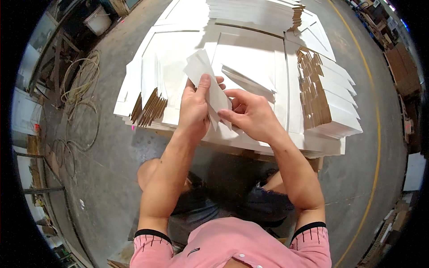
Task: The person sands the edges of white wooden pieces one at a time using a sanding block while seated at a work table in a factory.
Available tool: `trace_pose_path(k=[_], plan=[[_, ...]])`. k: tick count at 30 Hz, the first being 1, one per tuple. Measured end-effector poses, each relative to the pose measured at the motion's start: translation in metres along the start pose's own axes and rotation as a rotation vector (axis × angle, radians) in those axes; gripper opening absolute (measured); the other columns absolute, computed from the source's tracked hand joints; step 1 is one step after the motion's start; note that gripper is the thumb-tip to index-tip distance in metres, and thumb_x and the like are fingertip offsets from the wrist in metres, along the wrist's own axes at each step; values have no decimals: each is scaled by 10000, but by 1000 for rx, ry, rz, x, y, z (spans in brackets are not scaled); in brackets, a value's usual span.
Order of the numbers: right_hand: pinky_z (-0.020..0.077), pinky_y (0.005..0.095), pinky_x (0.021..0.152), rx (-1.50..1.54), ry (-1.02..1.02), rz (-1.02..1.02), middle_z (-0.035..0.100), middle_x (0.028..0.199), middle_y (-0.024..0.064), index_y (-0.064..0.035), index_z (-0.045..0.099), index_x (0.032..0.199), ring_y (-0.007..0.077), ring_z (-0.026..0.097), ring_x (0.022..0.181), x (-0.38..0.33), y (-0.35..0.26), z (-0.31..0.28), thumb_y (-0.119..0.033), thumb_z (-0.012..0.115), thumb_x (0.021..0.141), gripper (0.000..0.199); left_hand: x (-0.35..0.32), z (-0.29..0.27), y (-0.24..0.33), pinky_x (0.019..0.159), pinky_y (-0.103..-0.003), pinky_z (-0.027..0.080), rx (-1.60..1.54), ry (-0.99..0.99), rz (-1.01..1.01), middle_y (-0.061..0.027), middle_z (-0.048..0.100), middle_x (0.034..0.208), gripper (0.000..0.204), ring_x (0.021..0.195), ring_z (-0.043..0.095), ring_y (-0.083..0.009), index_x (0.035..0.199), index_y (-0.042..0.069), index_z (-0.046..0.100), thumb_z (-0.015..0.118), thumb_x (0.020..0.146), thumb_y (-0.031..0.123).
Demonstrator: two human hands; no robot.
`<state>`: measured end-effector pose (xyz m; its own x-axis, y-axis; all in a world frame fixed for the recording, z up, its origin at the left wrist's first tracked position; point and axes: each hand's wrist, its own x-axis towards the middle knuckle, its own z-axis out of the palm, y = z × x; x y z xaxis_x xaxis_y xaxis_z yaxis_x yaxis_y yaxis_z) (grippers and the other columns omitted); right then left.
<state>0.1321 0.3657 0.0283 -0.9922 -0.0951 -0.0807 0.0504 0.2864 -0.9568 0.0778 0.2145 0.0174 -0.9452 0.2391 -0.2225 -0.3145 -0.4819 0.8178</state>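
My left hand (pixel 194 107) is wrapped round a white strip (pixel 216 96) of thin board or card, its thumb lying flat along the face. The strip slants from upper left to lower right and looks like more than one layer at its lower end. At that lower end, the thumb and fingers of my right hand (pixel 257 114) pinch the edge. Just beyond my fingers, another white folded-looking piece (pixel 250 82) rests on the white panelled surface (pixel 248 47). What lies under my left palm is hidden.
To the right stands a tall stack of white pieces with brown edges (pixel 328 96); a smaller such stack (pixel 149 107) sits at left, and more white pieces (pixel 250 11) lie at the far side. Coiled hose (pixel 82 76) and a white bucket (pixel 97 20) are on the floor at left.
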Motion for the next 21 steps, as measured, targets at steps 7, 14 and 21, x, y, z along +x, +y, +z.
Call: trace_pose_path(k=[7, 14, 21], plan=[[553, 287, 622, 139, 219, 34, 718, 878, 93, -2, 659, 1205, 146, 707, 718, 12, 9, -11, -183, 767, 873, 393, 5, -9, -4, 1024, -456, 484, -198, -247, -88, -193, 574, 1278, 404, 1192, 576, -293, 1402, -25, 406, 376, 1065, 195], [523, 272, 580, 109, 253, -12, 705, 841, 76, -25, 670, 1221, 132, 690, 685, 15, 13, -6, -257, 784, 868, 437, 2, -6, -13, 890, -330, 534, -12, -124, -26, -117, 631, 1178, 355, 1036, 627, -171, 1320, -25, 496, 522, 1046, 198], [516, 277, 602, 78, 309, 4, 696, 814, 66, -31, 663, 1236, 126, 663, 688, 19, 16, 4, -308, 772, 883, 462, -1, -10, -17, 918, -375, 545, 79, -118, -51, -127, 620, 1204, 395, 1064, 633, -212, 1364, -6, 482, 522, 1049, 230]])
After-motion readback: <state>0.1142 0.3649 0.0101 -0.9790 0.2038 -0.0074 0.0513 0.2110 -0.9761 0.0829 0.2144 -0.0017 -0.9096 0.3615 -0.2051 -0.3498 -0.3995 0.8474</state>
